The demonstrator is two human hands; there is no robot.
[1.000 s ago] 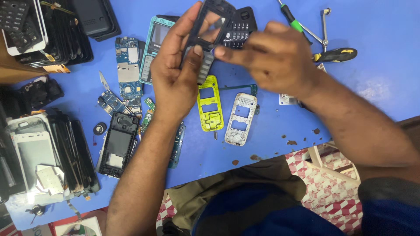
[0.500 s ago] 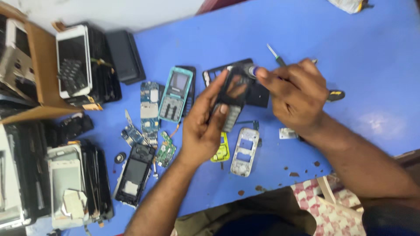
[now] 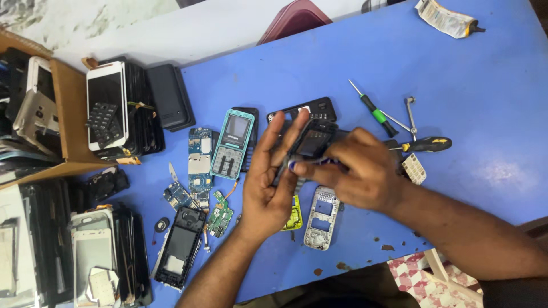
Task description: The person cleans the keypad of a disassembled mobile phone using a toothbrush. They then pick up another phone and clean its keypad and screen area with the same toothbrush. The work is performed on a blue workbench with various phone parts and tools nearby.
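My right hand (image 3: 362,174) is closed around a black keypad-phone housing (image 3: 313,140), held just above the blue table (image 3: 456,74). My left hand (image 3: 271,182) stands next to it with the palm open and fingers straight, its fingertips resting against the housing's left edge. Below the hands lie a silver phone frame (image 3: 321,219) and a yellow frame (image 3: 294,219), partly hidden by my left hand. A teal phone front (image 3: 231,144) and a bare circuit board (image 3: 199,162) lie to the left.
A green-handled screwdriver (image 3: 374,111), a metal tool (image 3: 409,114), a yellow-black screwdriver (image 3: 425,144) and a white keypad (image 3: 414,169) lie right of the hands. Another black housing (image 3: 180,248) lies at lower left. Stacked smartphones (image 3: 108,108) and a cardboard box (image 3: 65,114) crowd the left edge.
My hands have come down closer to the table with the black housing. My left hand's fingers have straightened out from their grip. The view has shifted, showing more of the table's far side.
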